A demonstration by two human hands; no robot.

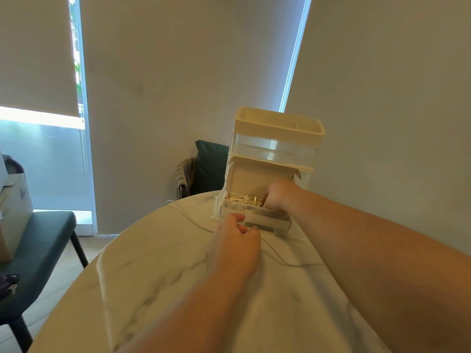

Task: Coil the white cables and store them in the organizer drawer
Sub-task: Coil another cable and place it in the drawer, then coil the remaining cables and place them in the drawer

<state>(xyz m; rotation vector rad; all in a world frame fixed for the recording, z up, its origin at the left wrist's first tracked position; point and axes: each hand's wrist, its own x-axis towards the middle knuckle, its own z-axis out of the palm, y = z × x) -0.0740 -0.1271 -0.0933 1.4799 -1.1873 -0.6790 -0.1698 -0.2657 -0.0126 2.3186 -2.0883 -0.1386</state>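
Tabletop: left fingers pinch cable, right inside drawer.

A pale marbled surface with a rounded far edge fills the lower middle of the view. To the left stands a dark green bench on black legs, with a light-coloured bag on its seat and something purple lower down at the frame edge. Beyond the surface's far edge is a dark chair back with a grey cloth draped beside it. A beige roller blind hangs partly lowered over a bright window, its bead chain dangling along the frame. The floor is light.
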